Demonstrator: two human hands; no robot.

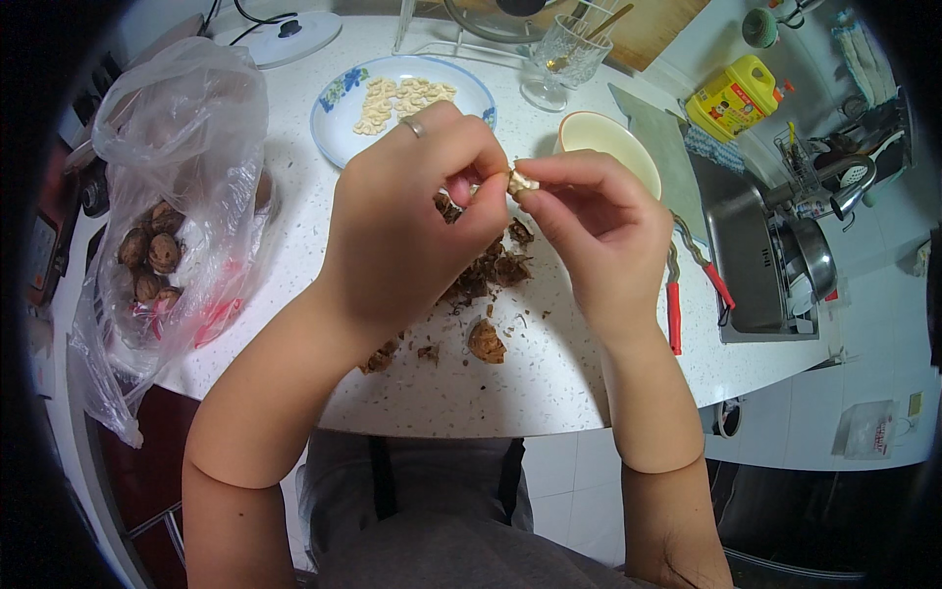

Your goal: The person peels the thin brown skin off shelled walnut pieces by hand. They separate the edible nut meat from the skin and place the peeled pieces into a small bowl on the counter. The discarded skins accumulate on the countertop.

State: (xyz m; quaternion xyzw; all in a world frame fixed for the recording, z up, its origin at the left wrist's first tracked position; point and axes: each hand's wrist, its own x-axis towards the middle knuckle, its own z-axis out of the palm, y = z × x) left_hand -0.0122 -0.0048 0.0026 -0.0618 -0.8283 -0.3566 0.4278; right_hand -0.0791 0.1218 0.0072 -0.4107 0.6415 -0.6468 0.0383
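Note:
A small, pale piece of walnut kernel is pinched between the thumb and forefinger of my right hand. The thumb and forefinger of my left hand, which wears a ring, press together at the kernel's left edge. Beneath both hands lies a heap of broken walnut shells and brown skins, partly covered by the left hand. One larger shell piece rests nearer to me. Beyond the left hand, a blue-rimmed floral plate holds several pale peeled kernels.
On the left, a clear plastic bag contains several whole walnuts. A cream bowl sits behind my right hand. Right of it are a red-handled tool and a steel sink. Stemmed glass and yellow jug stand behind.

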